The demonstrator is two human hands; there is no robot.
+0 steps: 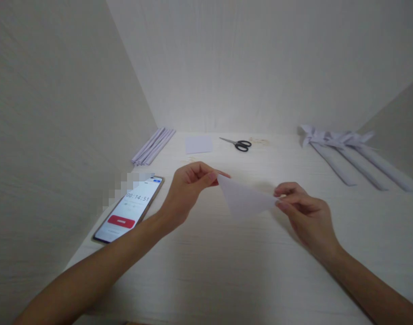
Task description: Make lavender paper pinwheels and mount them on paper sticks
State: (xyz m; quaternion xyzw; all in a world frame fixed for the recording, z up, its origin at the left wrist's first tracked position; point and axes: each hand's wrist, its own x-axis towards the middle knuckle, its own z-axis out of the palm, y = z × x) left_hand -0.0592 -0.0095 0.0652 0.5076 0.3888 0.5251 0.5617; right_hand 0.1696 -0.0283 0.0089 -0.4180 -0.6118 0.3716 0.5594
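Observation:
A white sheet of paper (244,198), triangular as it shows here, is stretched between my two hands above the table. My left hand (189,187) pinches its upper left corner between thumb and fingers. At the right corner, my right hand (304,214) grips the paper between thumb and fingertips. The sheet's lowest point hangs toward me. Whether it is folded or only tilted I cannot tell for certain.
A phone (128,210) showing a running timer lies left, partly behind my left forearm. Toward the back are rolled paper sticks (154,146), a flat paper piece (199,145) and black-handled scissors (238,144). Paper pinwheels on sticks (358,155) lie right. Walls enclose the table.

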